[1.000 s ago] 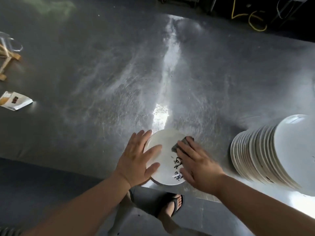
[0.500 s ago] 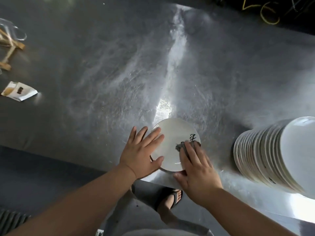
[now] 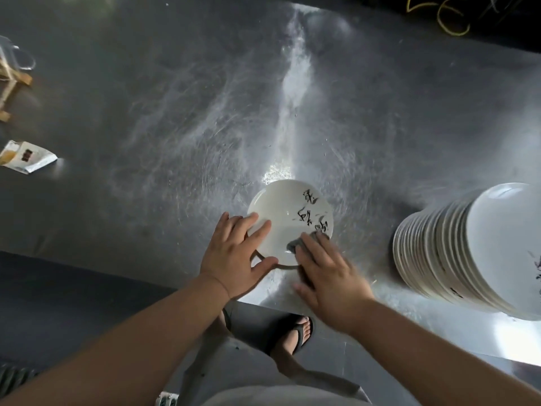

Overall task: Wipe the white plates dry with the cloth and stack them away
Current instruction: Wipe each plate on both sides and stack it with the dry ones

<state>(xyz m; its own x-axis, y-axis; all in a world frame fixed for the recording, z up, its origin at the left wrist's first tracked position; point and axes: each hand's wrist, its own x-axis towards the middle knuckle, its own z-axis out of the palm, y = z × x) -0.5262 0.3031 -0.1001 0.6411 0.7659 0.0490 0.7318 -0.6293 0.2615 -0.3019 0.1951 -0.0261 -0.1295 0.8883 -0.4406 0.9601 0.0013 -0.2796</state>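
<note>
A white plate (image 3: 288,213) with black brush writing lies on the steel table (image 3: 175,112), close to its near edge. My left hand (image 3: 234,256) rests on the plate's left rim, fingers straight and thumb along the near rim. My right hand (image 3: 328,276) presses a small grey cloth (image 3: 295,244) flat onto the plate's near right part; most of the cloth is hidden under the fingers. A tall leaning stack of white plates (image 3: 474,250) stands to the right.
At the table's far left lie a torn paper packet (image 3: 25,156) and a wooden stand with a clear glass piece (image 3: 13,71). The table's near edge runs just under my hands. My sandalled foot (image 3: 298,332) shows on the floor below.
The plate has turned under my hands, so its black writing moved from the near right to the far right. My right hand slid the cloth to the near right rim.
</note>
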